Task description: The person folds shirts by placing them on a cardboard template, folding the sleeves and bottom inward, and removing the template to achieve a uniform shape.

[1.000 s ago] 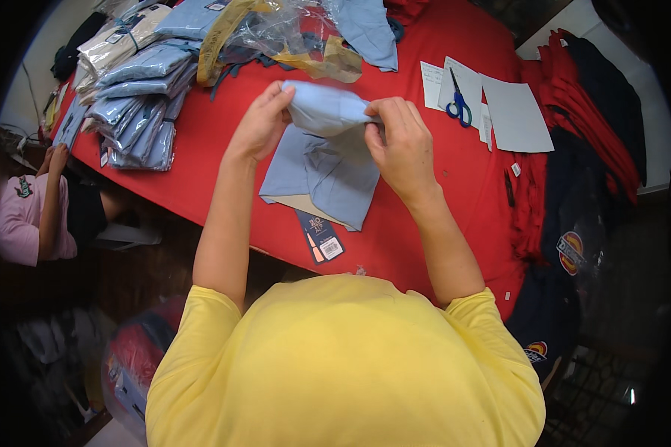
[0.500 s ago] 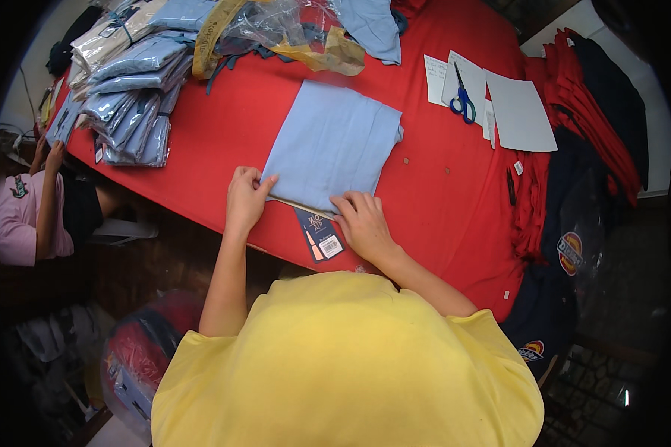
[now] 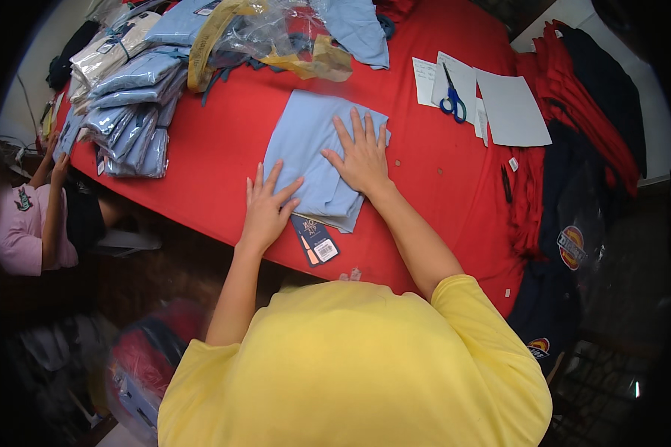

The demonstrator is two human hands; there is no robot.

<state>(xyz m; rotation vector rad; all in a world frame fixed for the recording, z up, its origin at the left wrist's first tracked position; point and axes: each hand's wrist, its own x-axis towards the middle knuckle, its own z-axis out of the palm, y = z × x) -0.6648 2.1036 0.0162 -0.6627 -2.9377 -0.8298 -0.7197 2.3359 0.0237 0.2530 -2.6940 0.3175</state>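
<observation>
A folded light-blue shirt (image 3: 306, 141) lies flat on the red table (image 3: 216, 164) in front of me. My left hand (image 3: 267, 205) rests palm down on its near left edge, fingers spread. Flat on the shirt's right half lies my right hand (image 3: 361, 153), fingers also spread. A dark hang tag (image 3: 315, 240) with a white label sticks out from under the shirt's near edge, just right of my left hand.
A stack of folded light-blue shirts (image 3: 127, 112) sits at the table's left end. Clear plastic bags (image 3: 276, 37) lie at the back. Blue-handled scissors (image 3: 452, 100) rest on white papers (image 3: 511, 112). Red and dark garments (image 3: 574, 149) pile up at the right. A person in pink (image 3: 30, 223) sits at the left.
The shirt was held up in both hands, then laid down. Both hands have since slid from its near edge up onto it, pressing it flat.
</observation>
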